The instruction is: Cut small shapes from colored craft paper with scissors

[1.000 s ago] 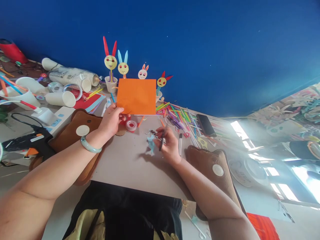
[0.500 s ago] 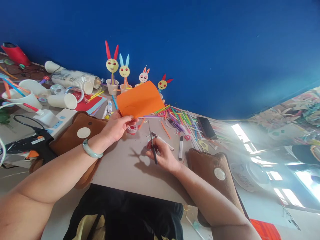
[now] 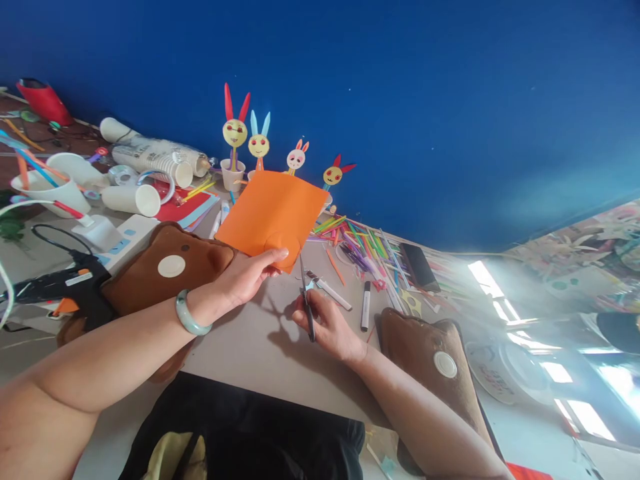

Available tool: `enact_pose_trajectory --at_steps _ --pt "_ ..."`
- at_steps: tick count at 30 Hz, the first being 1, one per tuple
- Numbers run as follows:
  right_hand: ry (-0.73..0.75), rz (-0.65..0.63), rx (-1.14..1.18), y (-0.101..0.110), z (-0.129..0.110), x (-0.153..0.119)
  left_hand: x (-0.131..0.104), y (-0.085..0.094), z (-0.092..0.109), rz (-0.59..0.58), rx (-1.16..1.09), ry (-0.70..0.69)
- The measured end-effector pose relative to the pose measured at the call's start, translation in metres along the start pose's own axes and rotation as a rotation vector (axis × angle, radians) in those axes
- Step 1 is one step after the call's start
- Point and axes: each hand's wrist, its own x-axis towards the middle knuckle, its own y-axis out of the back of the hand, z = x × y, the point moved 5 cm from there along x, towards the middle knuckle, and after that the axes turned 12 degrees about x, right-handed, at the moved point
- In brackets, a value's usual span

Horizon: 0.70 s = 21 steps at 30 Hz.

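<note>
An orange sheet of paper (image 3: 273, 210) is pinched at its lower edge by my left hand (image 3: 245, 277), thumb on top. A faint round outline shows on the paper close to my thumb. My right hand (image 3: 327, 323) holds black-handled scissors (image 3: 308, 308), their blades pointing up beside the sheet's lower right corner. Blades and paper look slightly apart. Both hands are above the light grey table (image 3: 240, 353), where their shadows fall.
Rabbit-faced figures (image 3: 235, 133) in paper cups line the blue wall. Colourful pipe cleaners (image 3: 365, 243), markers (image 3: 366, 307) and a phone (image 3: 419, 267) lie behind and right. Brown cushions (image 3: 167, 273) flank the table; a glue gun (image 3: 75, 287) is far left.
The orange sheet has turned and come lower, its outlined corner now nearer the scissors. My left hand has moved slightly right and down. The whole view has shifted a little.
</note>
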Motion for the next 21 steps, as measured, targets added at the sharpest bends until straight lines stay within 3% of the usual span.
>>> enact_pose_trajectory --at_steps 2,8,10,16,21 --pt "-0.010 0.001 0.036 0.000 0.000 0.000 -0.002 0.001 -0.004 0.015 0.018 0.042" --pt "-0.035 -0.015 0.074 0.003 0.007 0.000 -0.013 -0.003 0.015 -0.043 0.371 -0.109" --pt "-0.038 -0.022 0.082 0.005 0.009 -0.001 -0.015 -0.003 0.024 0.007 0.436 -0.222" --pt "-0.047 -0.055 0.109 0.005 0.006 0.000 -0.014 -0.005 0.024 0.040 0.424 -0.389" --pt "-0.061 -0.068 0.124 0.004 0.004 -0.001 -0.016 -0.006 0.026 0.046 0.393 -0.394"
